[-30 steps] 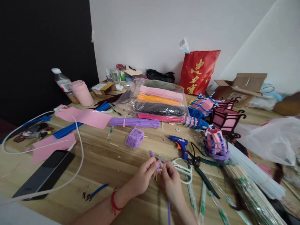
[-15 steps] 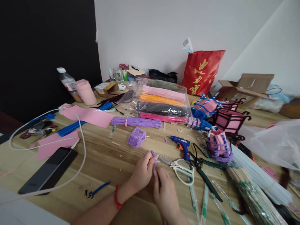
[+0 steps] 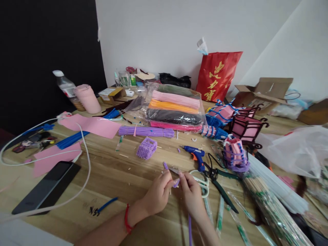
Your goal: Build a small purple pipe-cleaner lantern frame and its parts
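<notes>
My left hand (image 3: 160,189), with a red cord at the wrist, pinches a short purple pipe-cleaner piece (image 3: 176,183); a purple end (image 3: 165,165) sticks up past the fingers. My right hand (image 3: 191,191) is closed close beside it, fingers pinched on the purple strand. Below that hand hangs a long purple pipe-cleaner tail (image 3: 190,229). A light stick tip shows beneath the left fingers. Just beyond the hands lie scissors (image 3: 202,184) with pale handles, partly covered by the right hand. A small woven purple pipe-cleaner box (image 3: 147,148) rests on the table ahead.
A blue glue gun (image 3: 195,155) and green-handled cutters (image 3: 222,191) lie to the right, near lantern-like pipe-cleaner models (image 3: 235,153) and bundled sticks (image 3: 274,208). Purple stems (image 3: 147,131) lie ahead. On the left are a phone (image 3: 48,186), a white cable (image 3: 88,164) and pink sheets (image 3: 92,125).
My right hand has moved up and to the right, now level with the left. The purple piece between them has turned, and a long purple tail has come into view below.
</notes>
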{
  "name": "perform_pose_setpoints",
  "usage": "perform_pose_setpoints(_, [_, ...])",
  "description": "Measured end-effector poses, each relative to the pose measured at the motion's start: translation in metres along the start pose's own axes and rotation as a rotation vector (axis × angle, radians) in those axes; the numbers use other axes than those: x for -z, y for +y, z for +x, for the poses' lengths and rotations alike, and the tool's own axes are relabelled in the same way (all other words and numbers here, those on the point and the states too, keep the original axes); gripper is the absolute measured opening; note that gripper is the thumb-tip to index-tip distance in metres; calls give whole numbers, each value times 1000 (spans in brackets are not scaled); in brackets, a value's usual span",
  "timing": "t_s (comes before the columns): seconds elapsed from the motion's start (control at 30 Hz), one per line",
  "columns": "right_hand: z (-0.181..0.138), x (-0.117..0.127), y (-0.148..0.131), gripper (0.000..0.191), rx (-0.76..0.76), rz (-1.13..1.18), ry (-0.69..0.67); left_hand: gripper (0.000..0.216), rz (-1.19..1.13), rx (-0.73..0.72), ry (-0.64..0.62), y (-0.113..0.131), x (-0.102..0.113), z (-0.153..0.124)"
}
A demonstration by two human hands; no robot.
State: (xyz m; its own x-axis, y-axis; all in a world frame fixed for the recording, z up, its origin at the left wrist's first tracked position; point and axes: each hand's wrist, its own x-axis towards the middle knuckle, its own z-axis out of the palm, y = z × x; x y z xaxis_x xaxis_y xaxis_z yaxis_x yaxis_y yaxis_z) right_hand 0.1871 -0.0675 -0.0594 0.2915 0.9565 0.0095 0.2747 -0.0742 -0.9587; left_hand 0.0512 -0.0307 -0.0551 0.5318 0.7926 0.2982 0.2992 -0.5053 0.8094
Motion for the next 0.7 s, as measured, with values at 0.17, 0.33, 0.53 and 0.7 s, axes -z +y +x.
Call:
perform_pose_setpoints(0.17, [-9,-21,-4,37,-46,-52,22,18,-67,138,177,0,0,1])
perform_pose_setpoints(0.33, [-28,-45,-12,43,-105,-56,93,18,26,146,287,-5,-1,4])
perform_pose_setpoints(0.53, [-35,-41,-19,36,62,-58,123,20,180,65,244,-10,-1,8])
perform_pose_setpoints(0.7, [-15,-9,-17,37,160,-96,169,20,260,-110,49,-10,-2,4])
